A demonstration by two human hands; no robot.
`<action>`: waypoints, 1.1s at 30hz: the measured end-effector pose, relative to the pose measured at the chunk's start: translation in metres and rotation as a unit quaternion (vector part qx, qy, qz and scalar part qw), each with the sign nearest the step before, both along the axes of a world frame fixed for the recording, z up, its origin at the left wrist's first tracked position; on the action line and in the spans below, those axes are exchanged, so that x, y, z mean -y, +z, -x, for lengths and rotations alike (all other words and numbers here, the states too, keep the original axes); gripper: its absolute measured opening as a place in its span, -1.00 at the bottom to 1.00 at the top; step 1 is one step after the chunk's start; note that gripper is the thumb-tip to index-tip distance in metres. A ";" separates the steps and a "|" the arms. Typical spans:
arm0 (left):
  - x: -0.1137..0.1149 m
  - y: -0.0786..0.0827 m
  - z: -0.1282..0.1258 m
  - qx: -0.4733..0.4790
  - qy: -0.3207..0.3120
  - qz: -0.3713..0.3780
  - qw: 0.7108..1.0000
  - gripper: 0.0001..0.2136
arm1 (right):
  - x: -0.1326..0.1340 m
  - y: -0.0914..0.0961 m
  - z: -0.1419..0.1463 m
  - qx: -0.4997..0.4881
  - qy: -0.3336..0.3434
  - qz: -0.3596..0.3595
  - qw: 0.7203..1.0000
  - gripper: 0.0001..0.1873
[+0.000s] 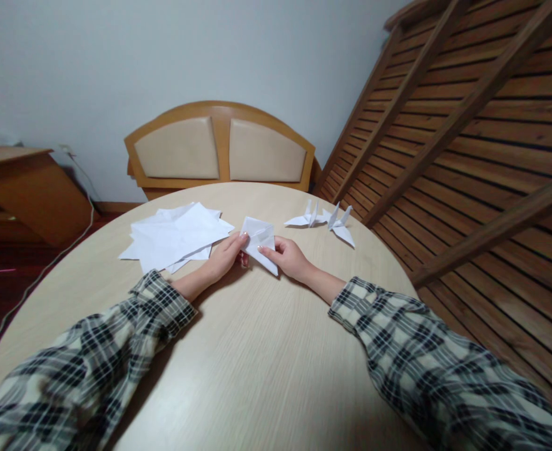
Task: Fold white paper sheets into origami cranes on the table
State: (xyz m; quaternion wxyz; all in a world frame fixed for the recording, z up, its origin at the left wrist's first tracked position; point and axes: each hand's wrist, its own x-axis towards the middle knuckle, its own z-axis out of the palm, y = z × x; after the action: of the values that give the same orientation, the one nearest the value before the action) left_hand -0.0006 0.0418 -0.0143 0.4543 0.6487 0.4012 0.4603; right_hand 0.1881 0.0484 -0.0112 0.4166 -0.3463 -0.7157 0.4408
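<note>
A piece of folded white paper [258, 232] is held between both hands above the middle of the table. My left hand [225, 255] pinches its left edge, thumb on top. From the right, my right hand [289, 257] grips the lower right side, its thumb pressed on the paper's face. The fingers behind the paper are mostly hidden. Something small and reddish, too unclear to name, shows under the left fingers. To the left lies a loose pile of white paper sheets [175, 235]. Two folded paper cranes, a left one [310, 217] and a right one [339, 224], stand beyond my right hand.
The round wooden table [257, 376] fills the foreground. A padded headboard [224, 119] stands behind it against the wall. Brown wooden slats [445, 125] lean at the right. On the left are a wooden desk [32, 181] and a white cable [41, 275].
</note>
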 end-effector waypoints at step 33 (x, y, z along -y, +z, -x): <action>0.005 0.001 0.001 -0.166 0.010 -0.085 0.983 -0.38 | -0.003 -0.009 0.001 0.031 0.000 -0.040 0.999 -0.65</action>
State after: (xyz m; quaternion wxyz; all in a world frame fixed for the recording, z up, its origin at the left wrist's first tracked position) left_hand -0.0018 0.0371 -0.0129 0.3202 0.7478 0.4371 0.3835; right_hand 0.1875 0.0515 -0.0201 0.4074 -0.3428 -0.7455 0.4009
